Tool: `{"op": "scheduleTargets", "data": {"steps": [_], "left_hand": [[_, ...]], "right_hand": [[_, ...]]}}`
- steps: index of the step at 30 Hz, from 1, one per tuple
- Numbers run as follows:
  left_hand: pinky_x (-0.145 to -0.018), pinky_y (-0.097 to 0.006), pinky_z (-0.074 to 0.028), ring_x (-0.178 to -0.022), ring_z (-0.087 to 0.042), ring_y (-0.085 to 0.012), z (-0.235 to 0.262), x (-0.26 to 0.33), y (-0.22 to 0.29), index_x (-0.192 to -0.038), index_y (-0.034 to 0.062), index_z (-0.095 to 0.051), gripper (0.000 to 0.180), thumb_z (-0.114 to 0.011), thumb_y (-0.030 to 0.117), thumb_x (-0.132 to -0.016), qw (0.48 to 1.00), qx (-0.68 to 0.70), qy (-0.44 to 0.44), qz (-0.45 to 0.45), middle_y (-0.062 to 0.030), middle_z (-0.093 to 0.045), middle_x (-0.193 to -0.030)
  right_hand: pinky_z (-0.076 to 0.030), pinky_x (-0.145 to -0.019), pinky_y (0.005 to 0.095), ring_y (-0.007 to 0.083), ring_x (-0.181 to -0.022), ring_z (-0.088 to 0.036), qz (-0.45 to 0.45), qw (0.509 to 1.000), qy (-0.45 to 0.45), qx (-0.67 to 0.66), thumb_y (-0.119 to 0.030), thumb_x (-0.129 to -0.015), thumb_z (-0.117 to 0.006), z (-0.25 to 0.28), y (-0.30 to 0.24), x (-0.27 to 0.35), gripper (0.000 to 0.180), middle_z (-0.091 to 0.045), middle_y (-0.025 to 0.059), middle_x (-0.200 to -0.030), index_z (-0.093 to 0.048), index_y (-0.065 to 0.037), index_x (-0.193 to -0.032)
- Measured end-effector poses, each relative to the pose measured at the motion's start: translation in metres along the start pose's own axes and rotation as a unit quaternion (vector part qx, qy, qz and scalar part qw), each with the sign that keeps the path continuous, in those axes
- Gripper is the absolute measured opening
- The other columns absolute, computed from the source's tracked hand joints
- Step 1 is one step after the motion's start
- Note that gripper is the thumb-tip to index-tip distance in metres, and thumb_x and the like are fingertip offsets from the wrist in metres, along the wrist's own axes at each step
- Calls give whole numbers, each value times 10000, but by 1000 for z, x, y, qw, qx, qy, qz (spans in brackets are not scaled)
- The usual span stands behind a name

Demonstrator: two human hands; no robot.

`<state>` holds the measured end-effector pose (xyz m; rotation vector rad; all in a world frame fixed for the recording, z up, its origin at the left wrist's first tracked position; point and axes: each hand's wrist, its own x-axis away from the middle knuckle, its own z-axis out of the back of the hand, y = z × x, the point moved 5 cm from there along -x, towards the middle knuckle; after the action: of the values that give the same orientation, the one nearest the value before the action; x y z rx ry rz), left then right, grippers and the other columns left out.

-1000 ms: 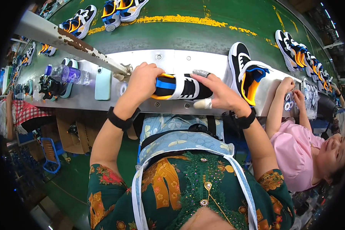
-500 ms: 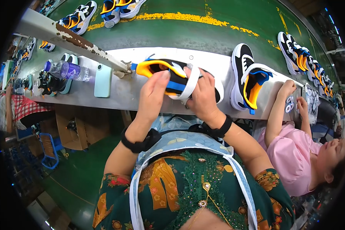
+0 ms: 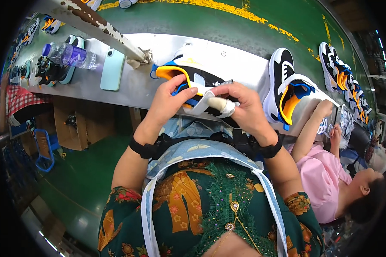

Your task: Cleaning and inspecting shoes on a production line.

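A black and white sneaker [image 3: 209, 78] with an orange lining and blue trim lies on the metal bench before me, toe to the right. My left hand [image 3: 169, 99] pinches its near collar edge, thumb and fingers closed by the opening. My right hand [image 3: 249, 109] grips the sneaker's white strap [image 3: 200, 106] between thumb and fingers. Something pale is wrapped round one right finger. The near side of the sneaker is partly hidden by both hands. To the right, a similar sneaker [image 3: 279, 70] stands with its strap arched over the opening.
A metal post [image 3: 111, 36] slants down onto the bench [image 3: 135, 81]. Left of it are a pale green phone [image 3: 113, 70], a plastic bottle [image 3: 75, 56] and dark shoes. At right, a person in pink [image 3: 317, 171] works beside a bag of round pieces. Sneakers [image 3: 332, 64] line the green surface beyond.
My right hand has moved right and lower with the strap, which now lies lower across the sneaker. My left hand has shifted slightly at the collar. The whole view has shifted a little.
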<state>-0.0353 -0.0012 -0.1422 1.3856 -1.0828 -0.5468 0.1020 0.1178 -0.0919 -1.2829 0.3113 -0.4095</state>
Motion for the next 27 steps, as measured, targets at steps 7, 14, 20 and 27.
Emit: {"op": "scheduleTargets", "data": {"steps": [7,14,20,27], "left_hand": [[-652,-209,-458,-777,-532,-42,5,-7,7,-1065,34,-608,244,-651,179,-873,997,-31,-57,47,17,-594,-886],[-660,-195,-425,-775,-505,-45,0,-10,13,-1086,23,-571,277,-649,178,-871,997,-49,-55,3,18,-571,-889],[-743,-193,-418,-868,-512,-46,3,-9,11,-1233,11,-527,413,-642,160,-865,993,-93,-54,43,17,-574,-1003],[-789,-221,-449,-897,-519,-63,2,-7,12,-1134,2,-556,318,-640,116,-849,994,-102,-37,19,-7,-593,-986]], "right_hand": [[-488,-683,278,150,-769,-628,3,999,30,22,-133,-812,-713,10,15,-30,210,-677,87,-860,-691,-30,-994],[-470,-752,255,136,-839,-609,-18,999,16,38,-123,-819,-719,7,25,-42,205,-669,65,-901,-688,-21,-994],[-468,-715,273,131,-787,-595,-10,999,15,35,-137,-810,-726,4,31,-44,208,-652,56,-861,-688,-37,-988],[-457,-723,408,343,-847,-538,84,973,66,203,-90,-761,-700,3,5,-45,425,-512,145,-843,-551,-114,-1158]]}}
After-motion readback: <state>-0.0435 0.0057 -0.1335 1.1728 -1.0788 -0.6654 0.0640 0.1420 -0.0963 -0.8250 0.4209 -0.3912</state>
